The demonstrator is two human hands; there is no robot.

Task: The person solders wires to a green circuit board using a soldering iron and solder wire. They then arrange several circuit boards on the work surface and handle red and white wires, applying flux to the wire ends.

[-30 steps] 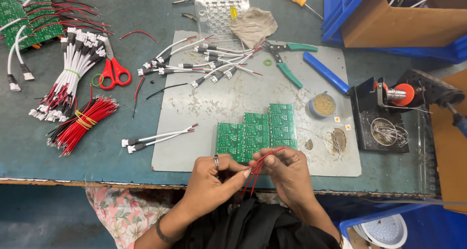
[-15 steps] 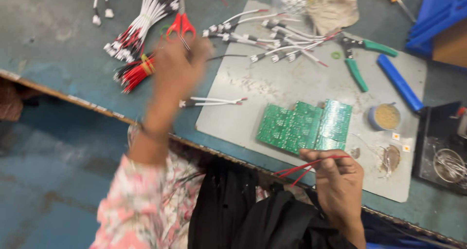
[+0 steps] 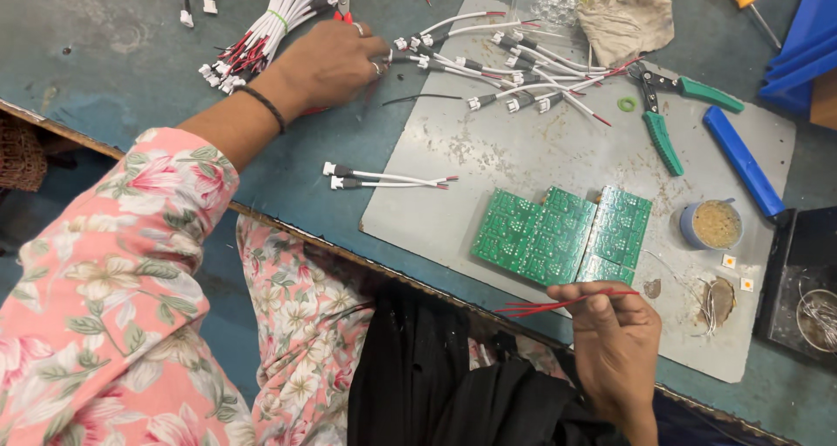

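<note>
Nearest the camera, the right hand (image 3: 615, 346) is held low at the bench (image 3: 105, 54) edge, knuckles up, wrist bent back toward the body. Its grip is clenched on thin red wires (image 3: 558, 305), which are pinched between thumb and forefinger and stick out to the left of the grip, roughly level. Just above that grip, the green circuit boards (image 3: 558, 234) are laid side by side on the grey mat (image 3: 523, 149), close to the fingers but not touched. To the right of the grip, a small round tin (image 3: 715, 224) of brownish paste and a loose coil of fine wire (image 3: 715, 298) are seen on the mat.

Well to the left of the grip, two white leads with connectors (image 3: 384, 180) are lying across the mat's edge. Farther off, the left arm in a floral sleeve (image 3: 131, 263) is stretched forward across the bench, a dark band at the wrist. The left hand (image 3: 327, 62) is laid palm down, fingers curled over the bundle of white and red leads (image 3: 261, 32); whether anything is grasped underneath cannot be told. Right of that hand, more white leads (image 3: 514, 67) are scattered on the mat. Beyond these, green-handled cutters (image 3: 663, 115), a blue bar (image 3: 741, 158) and a crumpled cloth (image 3: 628, 19) are placed.
</note>
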